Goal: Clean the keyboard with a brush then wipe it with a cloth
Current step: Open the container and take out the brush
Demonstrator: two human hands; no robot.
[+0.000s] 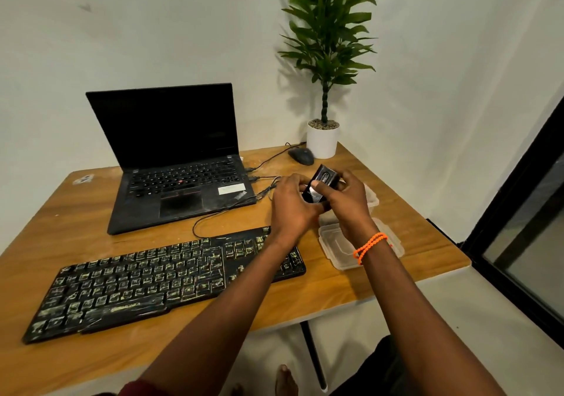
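Observation:
A dusty black keyboard (158,282) lies across the front of the wooden table (335,298), its keys smeared with pale grime. Above the table's right side both hands hold a small black glossy packet (320,185). My left hand (293,206) grips its lower left end. My right hand (348,200), with an orange bead bracelet on the wrist, pinches its top and right side. Whether the packet holds a brush or a cloth cannot be told. My left forearm crosses over the keyboard's right end.
An open black laptop (180,163) stands behind the keyboard with cables (225,209) running from its right side. A black mouse (301,155) and a potted plant (323,139) sit at the far right. A clear plastic container (338,243) lies under my right wrist.

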